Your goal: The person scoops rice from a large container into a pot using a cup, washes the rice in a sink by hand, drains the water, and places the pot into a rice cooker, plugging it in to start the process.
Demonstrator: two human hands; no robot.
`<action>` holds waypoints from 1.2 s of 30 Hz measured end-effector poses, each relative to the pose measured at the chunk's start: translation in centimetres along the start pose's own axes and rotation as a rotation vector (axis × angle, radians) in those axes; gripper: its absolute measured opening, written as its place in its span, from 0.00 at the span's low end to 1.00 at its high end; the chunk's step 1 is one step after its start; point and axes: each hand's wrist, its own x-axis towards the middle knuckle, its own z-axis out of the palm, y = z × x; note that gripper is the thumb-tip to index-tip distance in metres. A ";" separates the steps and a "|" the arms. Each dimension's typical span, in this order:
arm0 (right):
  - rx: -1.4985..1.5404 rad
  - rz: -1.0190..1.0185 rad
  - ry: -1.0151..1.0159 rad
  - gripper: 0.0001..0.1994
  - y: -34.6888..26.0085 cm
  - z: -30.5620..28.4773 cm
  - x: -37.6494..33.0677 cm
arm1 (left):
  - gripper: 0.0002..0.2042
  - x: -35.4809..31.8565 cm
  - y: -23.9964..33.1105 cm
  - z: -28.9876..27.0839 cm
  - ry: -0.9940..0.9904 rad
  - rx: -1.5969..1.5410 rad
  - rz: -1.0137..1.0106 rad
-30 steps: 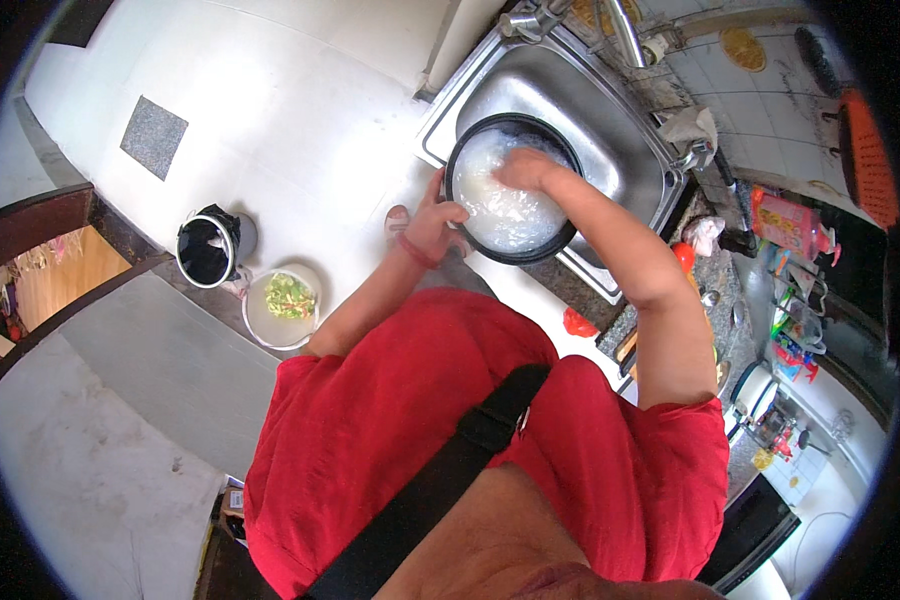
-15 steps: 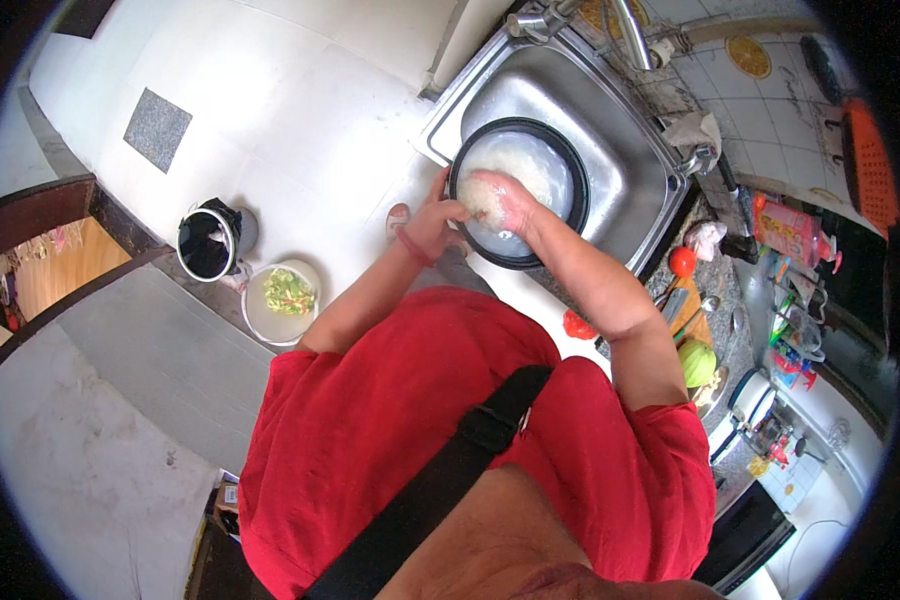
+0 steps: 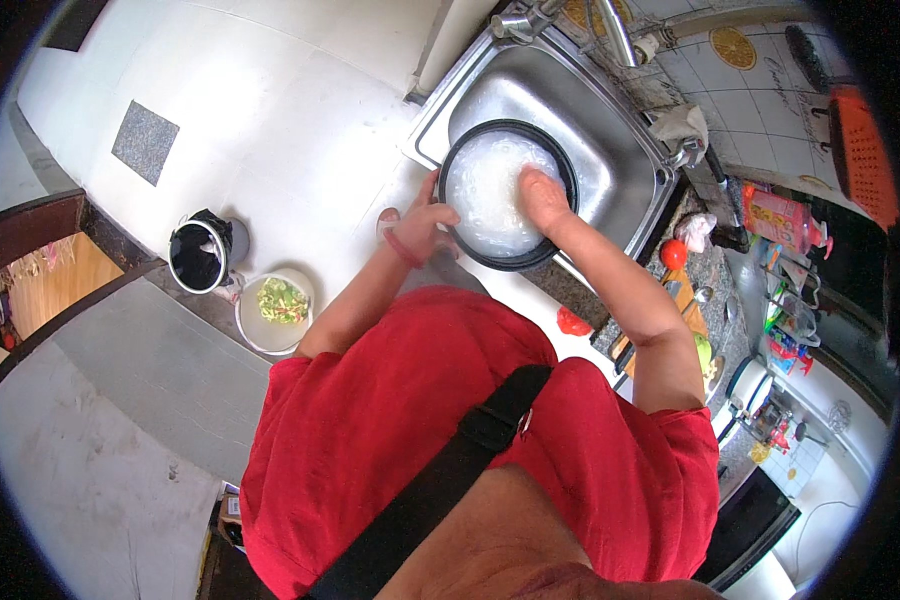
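Note:
A round dark-rimmed pot [image 3: 511, 264] rests over the near left part of the steel sink [image 3: 610, 130]. Cloudy water fills it, with white grains that look like rice [image 3: 492, 185] below the surface. My left hand [image 3: 422, 230], a red band at its wrist, grips the pot's left rim with the thumb over the edge. On the pot's right side, my right hand [image 3: 546, 200] dips into the water; its fingertips are hidden there, so their closing does not show.
A metal faucet [image 3: 618, 36] stands beyond the sink. Along the right counter lie a tomato [image 3: 673, 254], an orange-brown board [image 3: 682, 290] and a pump bottle [image 3: 782, 218]. A white bucket with green scraps [image 3: 283, 301] and a black-lined bin [image 3: 195, 256] are at the left.
My right hand has moved from the pot's middle to its right side, leaving more of the grains and water in view. My left hand stays on the rim.

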 end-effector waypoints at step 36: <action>0.333 -0.426 -0.292 0.12 -0.7 5.4 -0.3 | 0.43 -0.2 1.7 1.8 0.127 0.004 -0.139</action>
